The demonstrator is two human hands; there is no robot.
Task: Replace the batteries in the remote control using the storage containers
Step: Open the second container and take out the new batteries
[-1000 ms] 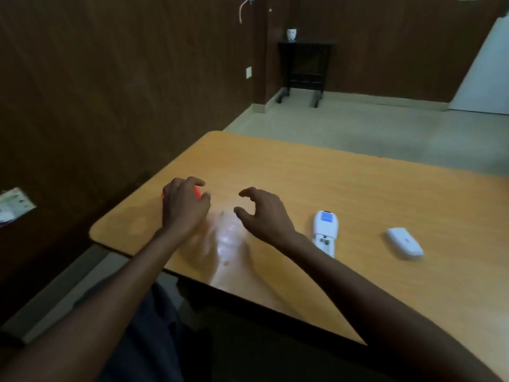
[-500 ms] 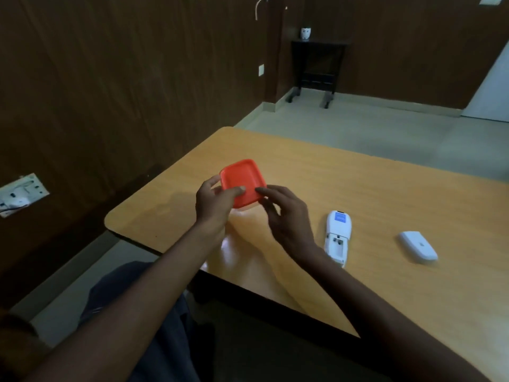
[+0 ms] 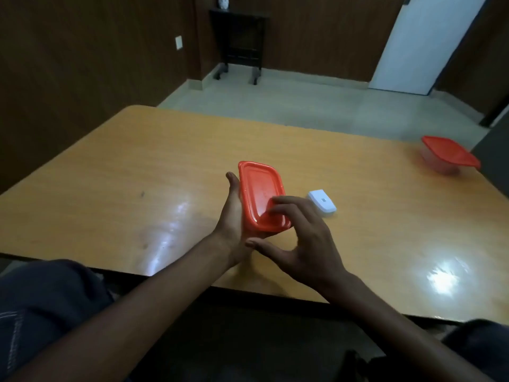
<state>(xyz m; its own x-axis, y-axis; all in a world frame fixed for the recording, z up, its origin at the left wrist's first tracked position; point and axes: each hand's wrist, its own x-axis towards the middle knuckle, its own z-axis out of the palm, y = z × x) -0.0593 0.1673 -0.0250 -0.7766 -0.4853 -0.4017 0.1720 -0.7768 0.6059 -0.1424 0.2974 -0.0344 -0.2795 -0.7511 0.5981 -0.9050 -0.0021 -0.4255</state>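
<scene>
Red-lidded container (image 3: 261, 198) is cupped from the left by the left hand (image 3: 234, 216), long axis running near-far. Right hand (image 3: 300, 244) is spread wide, fingertips (image 3: 278, 201) laid on lid's near-right corner, so nearer for prying. White battery cover (image 3: 321, 202) is seen just right; 2nd container (image 3: 447, 158) far right on table (image 3: 137, 175).

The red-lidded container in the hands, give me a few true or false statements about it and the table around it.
1. The left hand holds the red-lidded container from its left side. True.
2. The right hand rests flat on the table, away from the container. False: its fingertips touch the lid's near end.
3. The lid is already off. False: it still sits on the container.
4. A second red-lidded container stands at the table's far right. True.
5. A small white piece lies on the table to the right of the hands. True.
</scene>
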